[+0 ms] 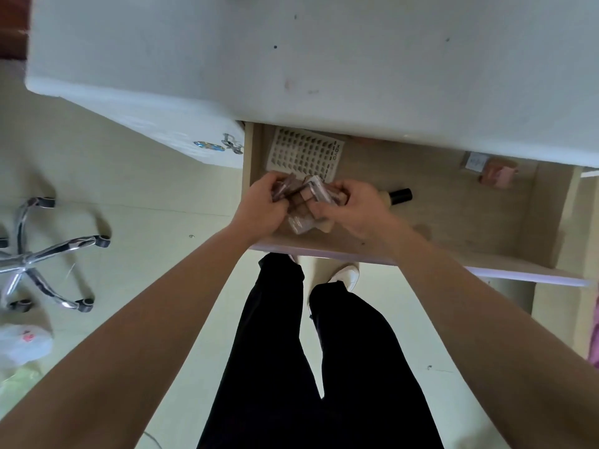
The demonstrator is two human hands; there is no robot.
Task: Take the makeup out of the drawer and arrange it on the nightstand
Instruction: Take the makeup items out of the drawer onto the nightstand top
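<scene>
The wooden drawer (453, 222) stands pulled out under the white nightstand top (324, 59). Both my hands are inside its left part, gathering several small eyeshadow palettes (303, 202) in clear and pink cases. My left hand (262, 209) grips the palettes from the left, and my right hand (353, 209) grips them from the right. A white card of stick-on nails (304, 153) lies behind my hands. A bottle with a black cap (400, 195) lies just right of my right hand. Small pink items and a clear box (489, 170) sit at the drawer's back right.
The drawer's front panel (486, 270) juts toward my legs. A chrome chair base (42, 251) stands on the floor at left, with plastic bags (22, 345) below it. A white side cabinet with a metal handle (231, 144) is left of the drawer.
</scene>
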